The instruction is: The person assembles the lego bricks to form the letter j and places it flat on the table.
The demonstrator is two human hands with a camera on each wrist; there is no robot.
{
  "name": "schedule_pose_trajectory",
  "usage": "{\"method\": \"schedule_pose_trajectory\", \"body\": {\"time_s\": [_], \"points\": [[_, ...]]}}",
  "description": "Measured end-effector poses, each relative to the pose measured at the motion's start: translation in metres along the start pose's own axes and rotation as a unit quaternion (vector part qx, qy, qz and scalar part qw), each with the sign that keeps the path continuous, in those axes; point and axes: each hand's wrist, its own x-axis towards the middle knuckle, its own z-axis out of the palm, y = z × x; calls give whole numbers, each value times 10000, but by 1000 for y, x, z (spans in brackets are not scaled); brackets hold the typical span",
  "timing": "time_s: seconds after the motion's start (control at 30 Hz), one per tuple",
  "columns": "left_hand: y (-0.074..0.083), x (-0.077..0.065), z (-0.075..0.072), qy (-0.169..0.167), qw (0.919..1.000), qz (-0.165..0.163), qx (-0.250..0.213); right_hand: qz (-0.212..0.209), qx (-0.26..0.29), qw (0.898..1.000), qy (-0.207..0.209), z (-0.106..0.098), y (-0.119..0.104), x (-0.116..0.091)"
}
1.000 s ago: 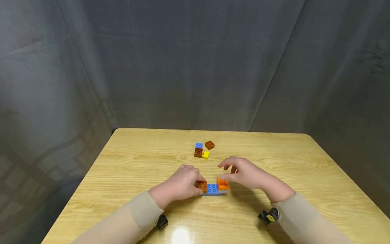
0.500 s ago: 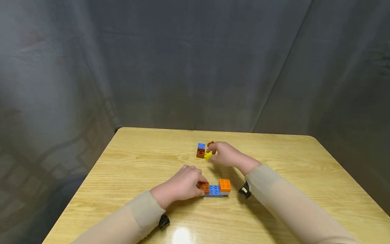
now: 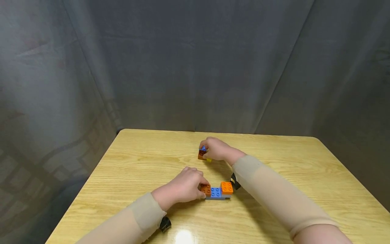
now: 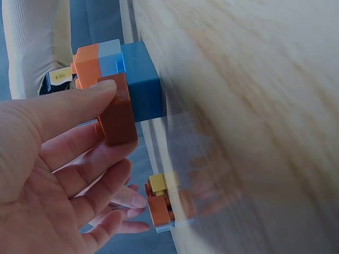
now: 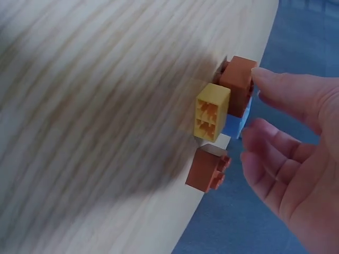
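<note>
My left hand (image 3: 186,186) pinches a brown toy building brick (image 4: 117,114) between thumb and fingers. That brick sits at the left end of a blue brick (image 3: 216,193); an orange brick (image 3: 226,187) rises at its right end, over a pale grey-blue piece (image 4: 109,55). Farther back, my right hand (image 3: 216,149) reaches around a small group of bricks. Its thumb tip is right at a brown brick (image 5: 238,79), with the other fingers bent beside a blue brick (image 5: 235,126) and a gap between. A yellow brick (image 5: 213,108) lies on its side next to them.
Another brown brick (image 5: 204,169) lies near the yellow one, studs sideways; the right hand hides it in the head view. The wooden table (image 3: 146,149) ends at a back edge before a grey curtain (image 3: 189,67). The right forearm (image 3: 274,189) extends across the table's right side.
My right hand has left the orange brick and moved away to the far bricks, first by the yellow one, then left over the blue and brown ones. The left hand keeps its pinch.
</note>
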Motion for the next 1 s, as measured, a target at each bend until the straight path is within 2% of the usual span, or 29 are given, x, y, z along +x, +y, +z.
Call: {"method": "schedule_pose_trajectory", "body": {"time_s": [0.2, 0.37, 0.6, 0.83, 1.0], "points": [[1, -1, 0, 6, 10000, 20, 9, -21, 88, 9999, -57, 5, 1, 0], [1, -1, -1, 60, 9999, 88, 27, -221, 204, 9995, -135, 5, -2, -6], [1, -1, -2, 102, 9998, 123, 80, -416, 22, 9987, -286, 4, -9, -12], [2, -1, -2, 103, 9999, 82, 67, -426, -149, 9981, -424, 8, -8, -14], [2, -1, -1, 75, 10000, 53, 30, -745, -309, 9960, -394, 1, -9, -19]]}}
